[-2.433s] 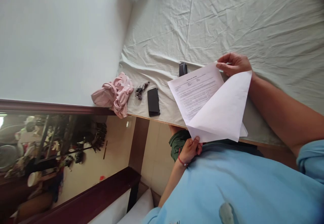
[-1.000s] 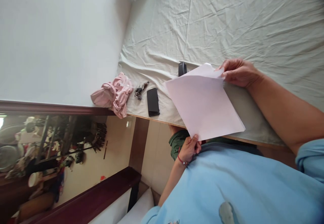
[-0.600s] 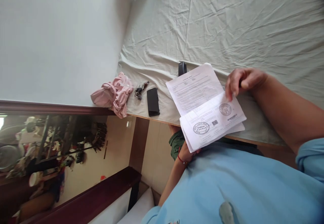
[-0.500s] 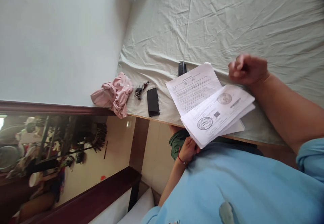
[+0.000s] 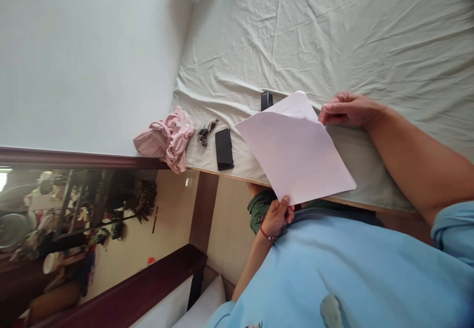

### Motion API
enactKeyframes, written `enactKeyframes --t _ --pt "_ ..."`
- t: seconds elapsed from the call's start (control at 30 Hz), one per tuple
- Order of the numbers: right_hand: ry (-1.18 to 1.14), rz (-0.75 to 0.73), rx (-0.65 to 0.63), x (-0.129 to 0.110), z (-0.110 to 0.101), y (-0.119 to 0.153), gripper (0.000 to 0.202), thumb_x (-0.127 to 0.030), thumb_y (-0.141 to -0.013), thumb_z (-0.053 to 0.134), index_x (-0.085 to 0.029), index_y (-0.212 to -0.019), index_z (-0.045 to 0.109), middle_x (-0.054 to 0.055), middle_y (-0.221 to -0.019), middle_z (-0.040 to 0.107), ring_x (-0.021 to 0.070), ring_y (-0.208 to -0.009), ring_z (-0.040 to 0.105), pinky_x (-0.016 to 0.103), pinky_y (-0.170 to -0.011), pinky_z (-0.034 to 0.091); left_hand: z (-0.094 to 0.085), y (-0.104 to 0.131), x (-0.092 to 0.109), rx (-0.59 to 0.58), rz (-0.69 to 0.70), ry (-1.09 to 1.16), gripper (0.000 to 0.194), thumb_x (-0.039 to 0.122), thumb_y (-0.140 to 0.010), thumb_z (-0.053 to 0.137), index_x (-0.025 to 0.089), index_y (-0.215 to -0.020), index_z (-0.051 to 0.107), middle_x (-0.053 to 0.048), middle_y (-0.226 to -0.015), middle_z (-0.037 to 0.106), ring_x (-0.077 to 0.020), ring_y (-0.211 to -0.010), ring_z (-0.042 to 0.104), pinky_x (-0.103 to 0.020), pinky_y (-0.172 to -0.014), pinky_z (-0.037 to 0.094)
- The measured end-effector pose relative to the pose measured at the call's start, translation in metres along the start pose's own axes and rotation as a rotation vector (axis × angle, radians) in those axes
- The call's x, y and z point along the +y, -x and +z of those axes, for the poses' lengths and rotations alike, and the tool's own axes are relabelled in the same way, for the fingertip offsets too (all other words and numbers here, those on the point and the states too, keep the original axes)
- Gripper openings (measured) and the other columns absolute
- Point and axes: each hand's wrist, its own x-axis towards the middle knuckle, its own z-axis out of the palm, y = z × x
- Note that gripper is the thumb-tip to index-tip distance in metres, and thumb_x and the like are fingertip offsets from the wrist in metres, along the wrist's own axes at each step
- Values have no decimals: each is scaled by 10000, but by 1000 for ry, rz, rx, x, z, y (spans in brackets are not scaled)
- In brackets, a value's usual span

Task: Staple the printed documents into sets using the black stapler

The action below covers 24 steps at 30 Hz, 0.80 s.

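Observation:
A stack of paper sheets (image 5: 296,155) lies at the front edge of the covered surface, a blank side facing up. With the thumb on top, my left hand (image 5: 277,217) pinches the near corner of the sheets. My right hand (image 5: 350,109) is closed at their far right corner, fingertips on the edge of the paper. Just beyond the far edge of the sheets lies a small black object, perhaps a stapler (image 5: 266,101), partly hidden by the paper.
To the left of the paper lie a black phone (image 5: 224,149), a bunch of keys (image 5: 206,132) and a crumpled pink cloth (image 5: 168,138). A wrinkled pale sheet (image 5: 333,36) covers the surface. A mirror (image 5: 174,209) stands at the lower left.
The printed, stamped pages that were fanned open now show a blank white side. My right hand has moved left and down onto the paper's corner. My left hand stays at the near corner.

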Motion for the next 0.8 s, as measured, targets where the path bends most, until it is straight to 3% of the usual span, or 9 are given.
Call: enactKeyframes --t 0.07,0.17,0.3,0.4,0.53,0.6,0.7,0.8 --pt "8 8 23 -2 3 -1 526 -693 -828 790 -173 -759 762 -37 -481 371 78 -485 291 263 -489 217 0 0 -1 1 -2 2 752 940 -733 616 191 -691 577 41 -401 479 -60 -351 280 -269 -420 148" --pt "-47 -7 133 -4 10 -3 464 -622 -775 872 -185 -730 721 -14 -564 507 95 -548 422 256 -547 367 -1 -1 -2 4 -8 11 745 927 -740 630 186 -698 581 41 -407 486 -58 -354 287 -268 -425 157" --pt "-186 -9 172 -6 17 -4 515 -660 -747 878 -201 -963 793 71 -923 765 208 -852 693 344 -801 576 -1 -1 -3 7 -20 18 757 935 -725 638 181 -690 586 39 -400 482 -61 -354 295 -268 -426 166" --pt "-259 -14 129 -6 18 -2 608 -709 -745 861 -225 -1107 789 89 -1102 792 255 -1045 733 387 -952 593 -1 -1 -3 6 -18 11 765 939 -716 644 177 -685 593 33 -399 486 -62 -361 304 -269 -430 174" --pt "-217 27 120 -6 17 -2 568 -461 -705 969 -239 -1194 784 62 -1131 800 232 -1013 755 365 -962 599 -2 -1 -4 5 -22 -6 767 941 -732 627 175 -693 597 32 -401 489 -64 -361 309 -268 -431 187" --pt "-188 45 112 -4 16 -3 503 -394 -697 975 -226 -1139 805 63 -1093 807 240 -982 760 385 -947 607 -3 -1 -4 9 -21 -10 764 938 -744 620 175 -693 597 31 -399 489 -65 -360 306 -267 -428 189" --pt "-129 15 116 -1 14 -1 363 -415 -703 964 -228 -987 840 58 -1030 816 254 -1007 757 410 -979 601 -3 -1 -4 13 -14 -14 756 931 -750 620 179 -678 593 28 -400 489 -67 -360 309 -265 -421 186" --pt "-76 -77 72 -1 8 2 297 -478 -741 935 -247 -910 858 79 -1186 804 262 -1141 738 409 -1082 556 -3 -1 -4 0 -4 -1 736 913 -757 632 183 -675 593 30 -398 485 -70 -355 312 -259 -410 177"
